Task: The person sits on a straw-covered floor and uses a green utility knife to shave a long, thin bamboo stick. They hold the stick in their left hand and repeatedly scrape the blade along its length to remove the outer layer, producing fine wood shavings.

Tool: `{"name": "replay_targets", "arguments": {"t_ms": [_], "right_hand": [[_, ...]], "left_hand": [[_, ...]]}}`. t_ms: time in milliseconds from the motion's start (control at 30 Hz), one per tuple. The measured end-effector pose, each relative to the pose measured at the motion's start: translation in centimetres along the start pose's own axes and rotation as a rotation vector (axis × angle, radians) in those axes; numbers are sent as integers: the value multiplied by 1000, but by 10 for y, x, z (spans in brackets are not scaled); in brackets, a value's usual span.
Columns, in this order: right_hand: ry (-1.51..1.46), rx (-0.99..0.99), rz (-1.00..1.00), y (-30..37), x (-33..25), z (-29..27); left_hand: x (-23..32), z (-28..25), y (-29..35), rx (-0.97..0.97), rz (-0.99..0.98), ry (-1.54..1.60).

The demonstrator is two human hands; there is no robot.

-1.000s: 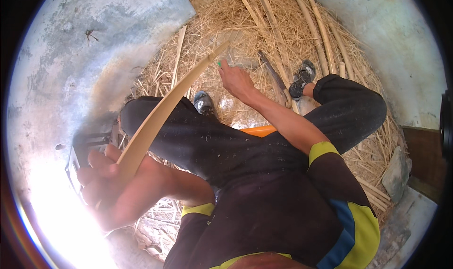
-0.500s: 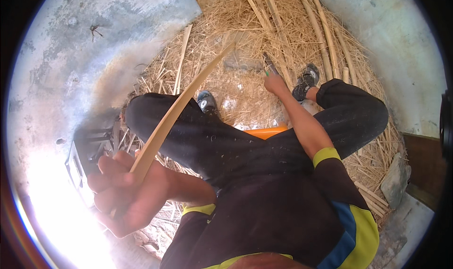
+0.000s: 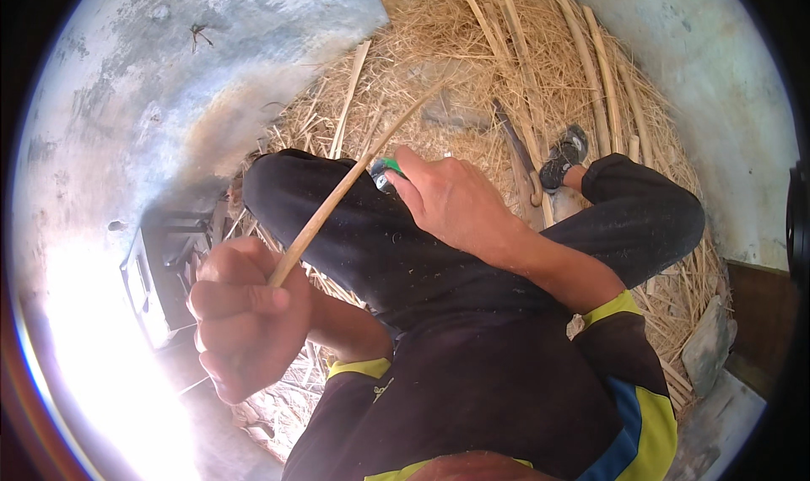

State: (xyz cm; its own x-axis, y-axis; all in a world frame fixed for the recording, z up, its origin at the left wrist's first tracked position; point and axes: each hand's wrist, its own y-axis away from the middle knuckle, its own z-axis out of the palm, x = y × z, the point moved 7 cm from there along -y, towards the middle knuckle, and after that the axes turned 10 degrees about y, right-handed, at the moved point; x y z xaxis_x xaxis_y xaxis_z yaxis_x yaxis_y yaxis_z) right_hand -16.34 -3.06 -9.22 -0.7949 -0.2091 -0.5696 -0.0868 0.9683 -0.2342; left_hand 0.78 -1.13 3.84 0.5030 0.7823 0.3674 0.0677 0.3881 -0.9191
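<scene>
My left hand [image 3: 251, 321] is closed in a fist around the lower end of a long, pale bamboo strip [image 3: 327, 211]. The strip rises slanting away to the right and tapers toward its far tip. My right hand [image 3: 451, 196] is closed, thumb and forefinger together, on a small green thing [image 3: 391, 167]. It sits just right of the strip's middle, in front of my left shoe [image 3: 381, 180]; the rest of that green thing is hidden, so its kind is unclear. A dark, long-bladed tool with a curved end [image 3: 516, 142] lies on the floor beside my right shoe [image 3: 565, 156].
Shavings [image 3: 413, 25] cover the floor. Several bamboo poles [image 3: 601, 76] lie at the far right, and a split piece [image 3: 350, 101] leans at the far left. Pale walls [image 3: 278, 25] stand close on both sides. A grey stone [image 3: 707, 336] is at the right; a dark frame [image 3: 164, 262] at the left.
My right hand has come from above the dark tool on the floor back and left, close to the bamboo strip. My left hand has turned the strip, so its narrow edge shows. The view has shifted slightly.
</scene>
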Motion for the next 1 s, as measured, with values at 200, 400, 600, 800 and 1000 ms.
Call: {"name": "replay_targets", "arguments": {"t_ms": [200,400,600,800,1000], "right_hand": [[219,-52,142,1,35,18],[-23,99,-38,14,1,9],[-12,-42,47,6,17,13],[101,25,115,-4,37,27],[-57,112,-18,8,13,27]], "left_hand": [[0,1,-4,45,16,6],[-2,4,-5,47,-31,26],[-2,-1,1,55,-32,70],[4,-15,0,218,25,-81],[-1,-15,-4,370,71,28]]}}
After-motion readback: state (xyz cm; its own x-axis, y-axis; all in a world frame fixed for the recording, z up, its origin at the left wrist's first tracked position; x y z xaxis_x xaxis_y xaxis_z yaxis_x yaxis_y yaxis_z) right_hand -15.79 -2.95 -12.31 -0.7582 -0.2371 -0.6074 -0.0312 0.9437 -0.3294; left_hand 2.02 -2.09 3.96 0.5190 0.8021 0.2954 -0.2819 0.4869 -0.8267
